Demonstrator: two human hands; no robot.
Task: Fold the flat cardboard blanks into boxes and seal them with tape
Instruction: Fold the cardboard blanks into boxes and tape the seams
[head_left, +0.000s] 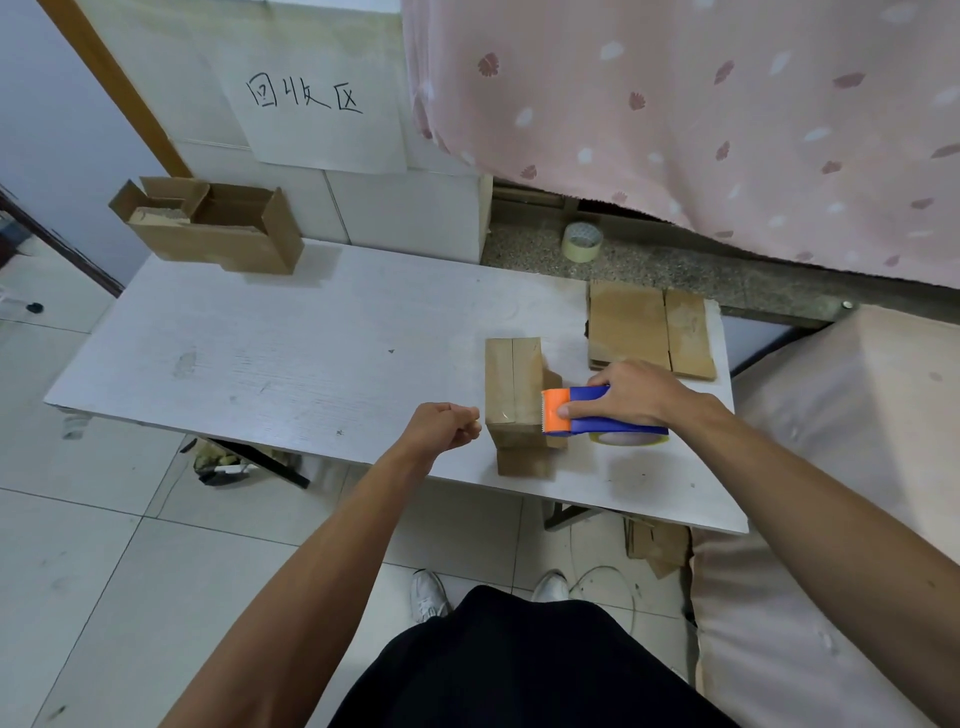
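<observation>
A small folded cardboard box (511, 384) stands on the white table (291, 353), its top flaps closed with a seam down the middle and clear tape near its front edge. My right hand (631, 392) grips a blue and orange tape dispenser (582, 410) just right of the box, its orange toothed end touching the box's side. My left hand (447, 423) hovers just left of the box with its fingers curled into a loose fist, holding nothing. A stack of flat cardboard blanks (649, 330) lies at the table's back right.
An open cardboard box (213, 223) holding scraps sits at the table's back left corner. A roll of tape (582, 241) stands on the stone ledge behind. A pink curtain hangs at the right; a paper sign is on the wall.
</observation>
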